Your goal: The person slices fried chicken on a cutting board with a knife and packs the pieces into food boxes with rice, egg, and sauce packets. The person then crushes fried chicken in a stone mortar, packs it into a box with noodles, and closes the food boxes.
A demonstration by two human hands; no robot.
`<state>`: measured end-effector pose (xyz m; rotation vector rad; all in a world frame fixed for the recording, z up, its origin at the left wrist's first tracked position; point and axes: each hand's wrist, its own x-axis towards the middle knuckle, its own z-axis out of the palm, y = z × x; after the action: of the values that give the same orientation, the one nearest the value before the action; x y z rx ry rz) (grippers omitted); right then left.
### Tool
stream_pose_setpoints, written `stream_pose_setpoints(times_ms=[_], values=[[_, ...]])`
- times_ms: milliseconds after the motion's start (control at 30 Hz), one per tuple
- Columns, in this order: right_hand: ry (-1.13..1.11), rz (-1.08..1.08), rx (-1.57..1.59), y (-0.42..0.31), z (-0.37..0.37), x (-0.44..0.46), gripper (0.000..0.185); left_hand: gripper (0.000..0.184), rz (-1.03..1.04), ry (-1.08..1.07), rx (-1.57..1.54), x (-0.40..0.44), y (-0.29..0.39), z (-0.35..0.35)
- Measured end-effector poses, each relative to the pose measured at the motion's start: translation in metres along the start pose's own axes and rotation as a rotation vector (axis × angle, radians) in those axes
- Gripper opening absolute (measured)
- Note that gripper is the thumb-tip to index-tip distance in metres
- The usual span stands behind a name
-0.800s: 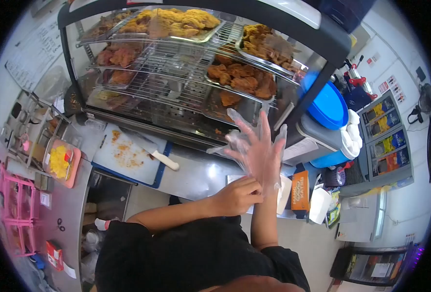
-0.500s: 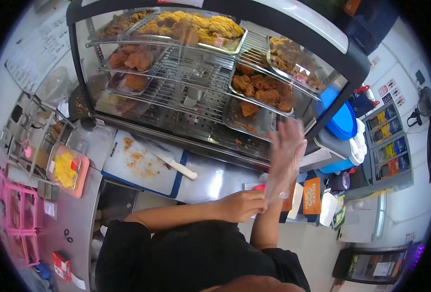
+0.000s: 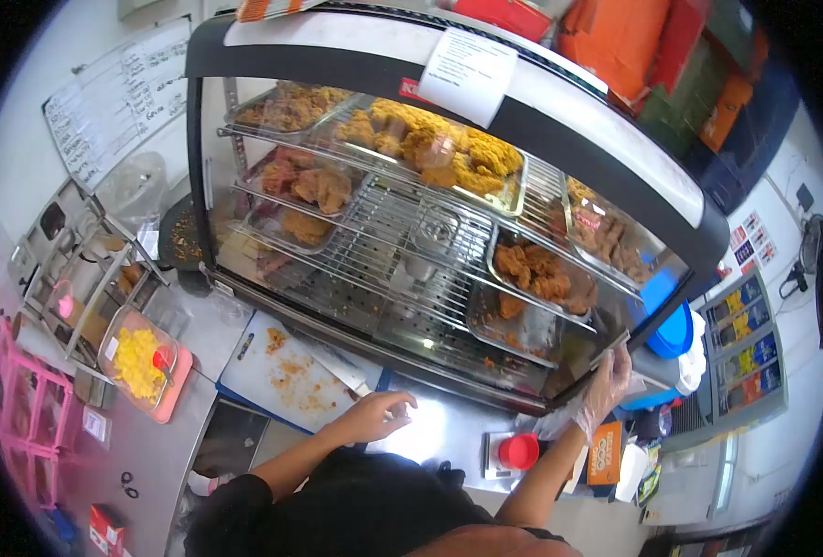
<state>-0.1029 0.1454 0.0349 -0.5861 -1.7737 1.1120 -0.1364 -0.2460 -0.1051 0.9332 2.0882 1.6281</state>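
Right of the round red tub (image 3: 519, 451), the clear-gloved right hand (image 3: 608, 374) is at the far black-framed glass cabinet (image 3: 337, 63), grip unclear; the bare left hand (image 3: 381, 416), loosely released, nears the white-handled knife (image 3: 339, 370).

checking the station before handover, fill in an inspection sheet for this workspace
Surface: steel counter, glare near its middle
Job's things: clear glove on the right hand; display cabinet holding fried-looking food on trays
Clutter: crumbs on cutting board, knife lying on it, red container
Hands: left hand bare, loosely curled near the knife; right at cabinet's lower right edge
Cables: none clearly seen
Surroundings: handwritten board on left wall, pink baskets
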Motion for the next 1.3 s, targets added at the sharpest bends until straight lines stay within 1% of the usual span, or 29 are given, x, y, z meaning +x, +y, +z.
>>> stream_pose_setpoints(times_ms=[33,100,133,167,200,233,300,367,400,433,467,500,533,567,633,667,767,833,867,900,967,1000,1033,1133,1200,1300], values=[[0.006,-0.060,0.036,0.005,0.008,-0.001,0.037,0.029,-0.008,0.003,-0.017,0.000,-0.007,-0.003],[-0.030,-0.042,0.093,0.002,0.019,-0.012,0.032,0.028,-0.012,-0.013,-0.062,0.008,-0.019,0.000],[-0.053,-0.017,0.162,-0.007,0.030,-0.022,0.029,0.027,0.028,-0.041,-0.114,0.014,-0.027,0.008],[-0.073,0.010,0.234,-0.015,0.043,-0.031,0.027,0.026,0.038,-0.091,-0.253,0.020,-0.026,0.018],[-0.114,-0.061,0.226,-0.016,0.053,-0.037,0.022,0.026,0.039,-0.144,-0.389,0.025,-0.020,0.032],[-0.155,-0.086,0.151,-0.022,0.065,-0.043,0.021,0.025,0.033,-0.195,-0.524,0.029,-0.012,0.042],[-0.206,-0.135,0.089,-0.042,0.088,-0.056,0.016,0.026,0.096,-0.418,-0.400,0.038,0.004,0.049],[-0.329,-0.154,0.007,-0.061,0.107,-0.066,0.010,0.025,0.116,-0.478,-0.386,0.044,0.016,0.055],[-0.347,-0.202,0.035,-0.080,0.118,-0.074,0.008,0.025,0.131,-0.489,-0.379,0.045,0.014,0.061],[-0.403,-0.180,0.050,-0.077,0.130,-0.077,0.009,0.025,0.142,-0.503,-0.366,0.045,0.013,0.065],[-0.442,-0.185,0.097,-0.072,0.143,-0.081,0.009,0.026,0.175,-0.470,-0.354,0.045,0.012,0.067],[-0.482,-0.190,0.145,-0.072,0.155,-0.085,0.010,0.028,0.155,-0.476,-0.329,0.044,0.017,0.063],[-0.486,-0.301,0.049,-0.104,0.157,-0.089,0.011,0.030,0.144,-0.453,-0.301,0.043,0.024,0.056],[-0.517,-0.289,0.045,-0.106,0.166,-0.093,0.011,0.031,0.132,-0.431,-0.279,0.041,0.028,0.052],[-0.529,-0.398,0.033,-0.117,0.178,-0.099,0.014,0.038,0.150,-0.272,-0.334,0.036,0.017,0.053],[-0.567,-0.439,0.021,-0.120,0.180,-0.100,0.017,0.043,0.158,-0.222,-0.301,0.034,0.011,0.050],[-0.693,-0.556,0.007,-0.132,0.183,-0.094,0.023,0.044,0.068,-0.090,-0.297,0.026,-0.006,0.039],[-0.787,-0.616,0.022,-0.137,0.178,-0.070,0.025,0.044,0.044,-0.015,-0.225,0.020,-0.004,0.027],[-0.747,-0.529,0.050,-0.146,0.179,-0.055,0.024,0.042,0.026,0.033,-0.193,0.017,-0.006,0.024],[-0.755,-0.379,0.146,-0.156,0.180,-0.036,0.024,0.041,0.010,0.084,-0.159,0.015,-0.007,0.020],[-0.613,-0.366,0.043,-0.186,0.185,0.002,0.028,0.039,0.010,0.104,-0.219,0.013,-0.023,0.020],[-0.536,-0.488,-0.039,-0.198,0.195,0.021,0.033,0.039,0.009,0.108,-0.219,0.013,-0.025,0.019],[-0.521,-0.473,-0.215,-0.204,0.205,0.039,0.043,0.039,0.007,0.113,-0.219,0.012,-0.025,0.017],[-0.498,-0.635,-0.586,-0.189,0.264,0.095,0.063,0.038,-0.006,0.064,-0.195,0.014,-0.020,0.016],[-0.522,-0.684,-0.786,-0.180,0.294,0.124,0.061,0.038,-0.007,0.023,-0.184,0.016,-0.017,0.016],[-0.547,-0.624,-0.881,-0.173,0.318,0.144,0.058,0.034,0.020,-0.012,-0.118,0.018,-0.012,0.017]])
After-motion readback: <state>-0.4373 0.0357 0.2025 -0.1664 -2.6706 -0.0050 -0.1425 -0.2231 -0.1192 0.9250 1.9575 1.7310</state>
